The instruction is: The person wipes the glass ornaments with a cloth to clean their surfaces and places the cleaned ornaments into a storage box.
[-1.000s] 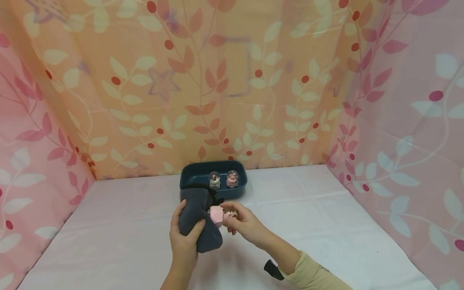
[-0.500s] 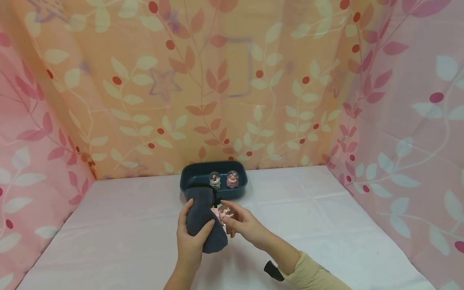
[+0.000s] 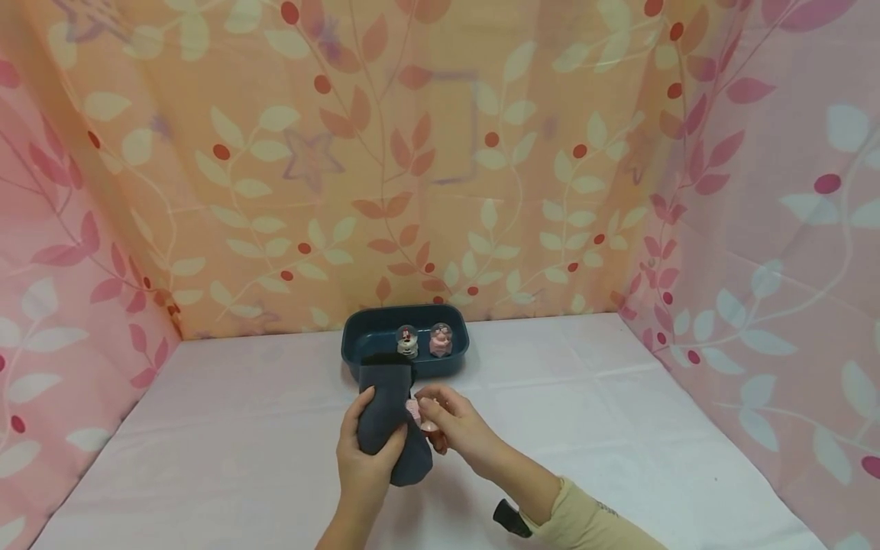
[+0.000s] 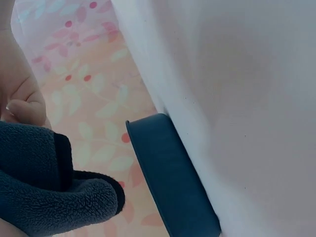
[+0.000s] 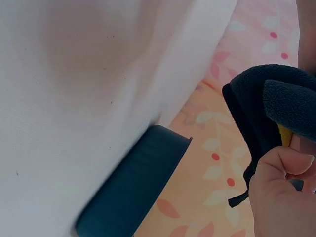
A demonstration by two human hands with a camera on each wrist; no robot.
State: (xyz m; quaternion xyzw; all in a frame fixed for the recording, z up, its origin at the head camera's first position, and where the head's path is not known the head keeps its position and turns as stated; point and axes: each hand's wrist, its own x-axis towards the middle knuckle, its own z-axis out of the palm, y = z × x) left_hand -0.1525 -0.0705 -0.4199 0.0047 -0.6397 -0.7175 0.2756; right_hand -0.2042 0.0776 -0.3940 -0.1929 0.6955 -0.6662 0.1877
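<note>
My left hand (image 3: 367, 462) grips a dark blue-grey fleece cloth (image 3: 385, 416) with a black edge, thumb on its near face. Against the cloth's right side sits a small pink snow globe (image 3: 413, 411), partly covered by the cloth and fingers. My right hand (image 3: 464, 428) pinches the globe's domed end between thumb and fingers. In the left wrist view the cloth (image 4: 29, 153) hangs folded, its black edge towards the tray. The right wrist view shows the right hand (image 5: 281, 192) by the cloth's fold, with a yellow patch (image 5: 285, 134) peeking out; what it belongs to I cannot tell.
Behind the hands, against the patterned curtain (image 3: 406, 191), a dark teal tray (image 3: 440, 369) stands on the white tablecloth (image 3: 584, 412). It holds a white-based snow globe (image 3: 407, 344) and a pink one (image 3: 441, 341). A black object (image 3: 512, 519) lies by the right sleeve (image 3: 584, 516).
The cloth has shifted slightly right and turned more upright with my left hand. The snow globe has turned between cloth and right hand, and less of it shows than a second ago.
</note>
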